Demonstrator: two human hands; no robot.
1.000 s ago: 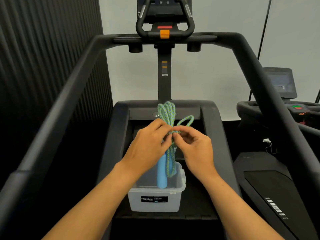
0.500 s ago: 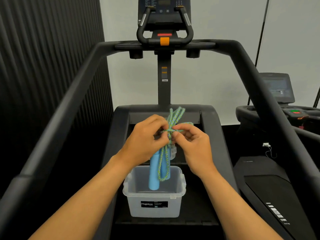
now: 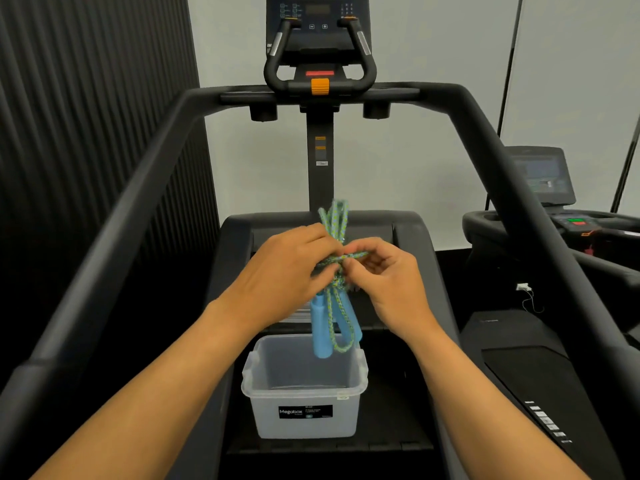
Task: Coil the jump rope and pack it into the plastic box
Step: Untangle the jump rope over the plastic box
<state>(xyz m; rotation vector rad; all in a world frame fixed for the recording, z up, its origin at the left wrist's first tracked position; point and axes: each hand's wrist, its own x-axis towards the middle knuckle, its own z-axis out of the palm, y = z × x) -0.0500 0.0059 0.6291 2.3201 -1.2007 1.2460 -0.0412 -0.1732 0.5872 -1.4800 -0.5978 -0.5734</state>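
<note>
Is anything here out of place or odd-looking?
One thing: the clear plastic box sits on the treadmill belt, an unusual spot for storage. Otherwise nothing looks spilled or damaged. Both hands hold the bundled jump rope above the box; its blue handles hang down over the opening.

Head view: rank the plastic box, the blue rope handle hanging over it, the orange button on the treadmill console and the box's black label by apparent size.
1. Plastic box
2. Blue rope handle
3. Black label
4. Orange button
The button sits farther from the camera, so its true size is unsure; handle and label are fairly close.
</note>
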